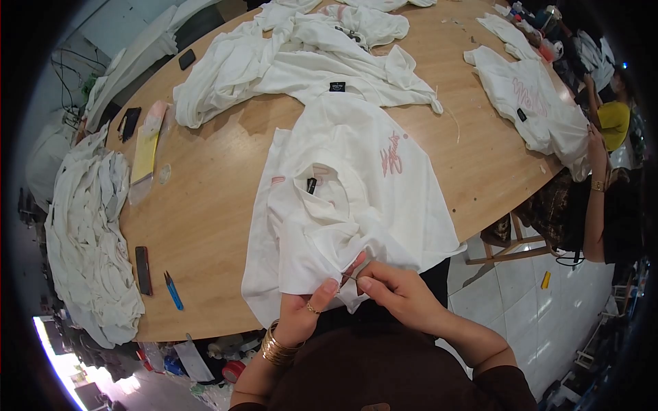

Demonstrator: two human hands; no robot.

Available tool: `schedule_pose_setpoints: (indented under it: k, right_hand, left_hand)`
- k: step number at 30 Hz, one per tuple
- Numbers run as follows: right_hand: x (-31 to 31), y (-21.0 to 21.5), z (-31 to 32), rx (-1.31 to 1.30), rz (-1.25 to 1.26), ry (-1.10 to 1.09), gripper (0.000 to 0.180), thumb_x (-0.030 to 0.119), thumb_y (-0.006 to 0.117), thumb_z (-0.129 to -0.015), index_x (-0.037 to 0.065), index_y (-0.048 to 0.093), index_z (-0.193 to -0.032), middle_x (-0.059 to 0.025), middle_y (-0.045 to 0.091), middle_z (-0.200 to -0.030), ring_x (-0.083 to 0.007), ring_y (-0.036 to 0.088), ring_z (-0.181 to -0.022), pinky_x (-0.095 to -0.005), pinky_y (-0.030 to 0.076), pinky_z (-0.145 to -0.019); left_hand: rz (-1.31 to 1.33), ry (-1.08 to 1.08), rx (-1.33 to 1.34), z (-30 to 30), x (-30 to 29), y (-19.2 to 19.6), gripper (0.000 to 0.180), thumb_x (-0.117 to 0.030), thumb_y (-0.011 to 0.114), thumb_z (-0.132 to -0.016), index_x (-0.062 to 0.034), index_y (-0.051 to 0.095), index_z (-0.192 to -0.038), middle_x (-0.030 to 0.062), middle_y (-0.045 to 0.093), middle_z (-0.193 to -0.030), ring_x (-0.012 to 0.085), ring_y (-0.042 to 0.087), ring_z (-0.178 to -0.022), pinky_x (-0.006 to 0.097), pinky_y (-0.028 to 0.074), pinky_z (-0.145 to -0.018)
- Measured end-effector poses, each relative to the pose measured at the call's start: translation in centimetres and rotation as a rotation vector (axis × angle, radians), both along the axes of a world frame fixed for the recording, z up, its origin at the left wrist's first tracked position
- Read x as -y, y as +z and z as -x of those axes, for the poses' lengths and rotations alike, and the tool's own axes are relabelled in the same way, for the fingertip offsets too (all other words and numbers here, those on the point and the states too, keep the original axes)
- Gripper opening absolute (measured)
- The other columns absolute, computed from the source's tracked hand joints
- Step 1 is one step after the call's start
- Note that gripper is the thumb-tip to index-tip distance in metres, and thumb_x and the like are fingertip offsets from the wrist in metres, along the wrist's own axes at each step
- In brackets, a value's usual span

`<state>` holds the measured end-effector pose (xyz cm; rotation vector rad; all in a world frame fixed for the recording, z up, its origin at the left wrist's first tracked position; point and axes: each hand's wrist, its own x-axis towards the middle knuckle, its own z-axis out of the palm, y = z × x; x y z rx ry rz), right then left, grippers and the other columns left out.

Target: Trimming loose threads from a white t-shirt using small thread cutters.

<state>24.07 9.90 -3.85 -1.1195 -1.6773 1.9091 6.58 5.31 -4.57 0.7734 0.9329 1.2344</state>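
A white T-shirt [356, 185] with a pink print and a black neck label lies spread on the wooden table [205, 205], its near edge hanging over the table's front. My left hand [305, 312], with gold bangles on the wrist, pinches the shirt's bunched hem from below. Touching the same fold from the right is my right hand [397, 291], which holds a small thin tool, perhaps thread snips, at the fabric. Both hands meet at the table's near edge.
More white shirts lie heaped at the back [301, 61] and stacked at the left edge [89, 240]. A blue snipper [173, 291], a dark phone [142, 270] and a yellow packet [145, 154] lie on the left. Another person [603, 185] works on a shirt [534, 103] at the right.
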Motion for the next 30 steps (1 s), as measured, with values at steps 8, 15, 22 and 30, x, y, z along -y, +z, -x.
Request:
schedule_pose_setpoints:
  k: [8,15,22,30]
  right_hand:
    - [0.10,0.10,0.19,0.101,-0.085,-0.045,0.023,0.029,0.055,-0.089,0.006,0.055,-0.091,-0.0050,0.051,-0.063,-0.0137,0.046,-0.055,-0.0272,0.039,-0.054]
    - [0.15,-0.12,0.31,0.096,-0.148,-0.077,0.022,0.029,0.055,-0.089,0.007,0.056,-0.091,-0.0046,0.052,-0.062,-0.0145,0.046,-0.052,-0.0277,0.039,-0.052]
    - [-0.05,0.10,0.31,0.080,-0.141,-0.085,0.022,0.029,0.055,-0.089,0.007,0.056,-0.089,-0.0058,0.051,-0.062,-0.0151,0.046,-0.053,-0.0279,0.038,-0.052]
    - [-0.09,0.68,0.27,0.154,-0.100,-0.027,0.019,0.020,0.054,-0.090,0.001,0.055,-0.086,-0.0005,0.049,-0.065,-0.0073,0.042,-0.061,-0.0229,0.038,-0.057]
  left_hand:
    - [-0.018,0.016,-0.021,0.00,-0.02,-0.15,0.053,-0.012,0.050,-0.089,0.0038,0.026,-0.134,0.0196,0.041,-0.131,0.0361,0.043,-0.121,0.046,0.034,-0.102]
    - [-0.049,-0.013,-0.074,0.36,-0.12,-0.31,0.053,-0.012,0.048,-0.089,0.0043,0.026,-0.134,0.0198,0.042,-0.131,0.0351,0.044,-0.120,0.045,0.034,-0.102]
    - [-0.012,-0.044,-0.122,0.63,0.26,-0.69,0.055,-0.009,0.049,-0.087,0.0040,0.024,-0.135,0.0195,0.041,-0.131,0.0353,0.043,-0.121,0.045,0.034,-0.102]
    - [-0.008,-0.015,-0.046,0.56,0.22,-0.60,0.057,-0.008,0.050,-0.087,0.0027,0.023,-0.136,0.0189,0.039,-0.133,0.0374,0.040,-0.123,0.047,0.031,-0.103]
